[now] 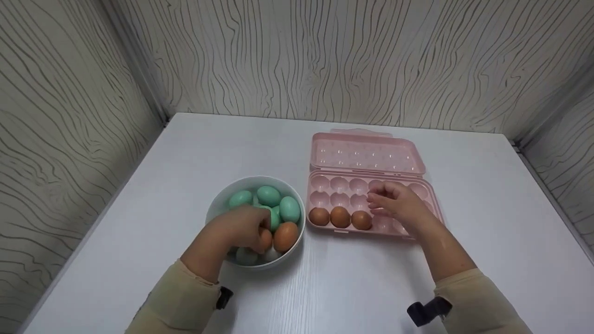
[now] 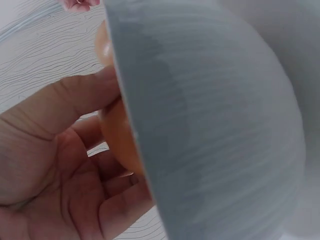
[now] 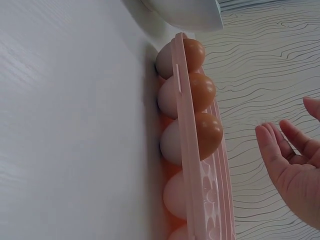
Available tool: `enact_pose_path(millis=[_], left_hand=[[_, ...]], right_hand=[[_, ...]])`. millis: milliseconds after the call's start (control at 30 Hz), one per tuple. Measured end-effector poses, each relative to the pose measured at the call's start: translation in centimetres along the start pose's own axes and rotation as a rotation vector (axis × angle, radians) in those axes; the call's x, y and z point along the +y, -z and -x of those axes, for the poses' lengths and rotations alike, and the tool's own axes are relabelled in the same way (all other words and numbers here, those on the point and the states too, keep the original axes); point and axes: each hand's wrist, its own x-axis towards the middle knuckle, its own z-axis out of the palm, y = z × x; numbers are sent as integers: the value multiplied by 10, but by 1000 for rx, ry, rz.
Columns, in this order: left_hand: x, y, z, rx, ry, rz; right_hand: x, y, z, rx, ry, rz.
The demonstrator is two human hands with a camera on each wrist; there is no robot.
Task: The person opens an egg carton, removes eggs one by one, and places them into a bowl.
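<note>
At the left, my left hand (image 1: pixel 239 227) reaches into a white bowl (image 2: pixel 220 120) and grips a brown egg (image 2: pixel 119 135) between thumb and fingers, just inside the rim. Beside that egg lies another brown egg (image 1: pixel 286 237), with several green eggs (image 1: pixel 269 196) around the hand and pale ones (image 1: pixel 247 256) lower in the bowl. Over the pink egg carton (image 1: pixel 366 173) hovers my right hand (image 1: pixel 400 204), its fingers loosely bent with nothing between them. Three brown eggs (image 1: pixel 340 217) sit side by side in the carton's front row, from the left end.
The carton's lid (image 1: pixel 366 154) lies folded back, away from me. Bowl and carton stand close together on a white table (image 1: pixel 195 153). Wood-patterned panels (image 1: pixel 297 60) rise behind the table and along both sides.
</note>
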Motion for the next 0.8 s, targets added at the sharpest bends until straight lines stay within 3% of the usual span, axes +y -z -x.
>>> enact_pose_path(millis=[433, 667, 800], left_hand=[[-1, 3, 1, -31, -22, -44], [0, 7, 2, -10, 22, 14], [0, 9, 2, 11, 35, -1]], right_hand=[[4, -1, 0, -15, 14, 37], [4, 1, -1, -5, -5, 62], [4, 2, -1, 1, -5, 68]])
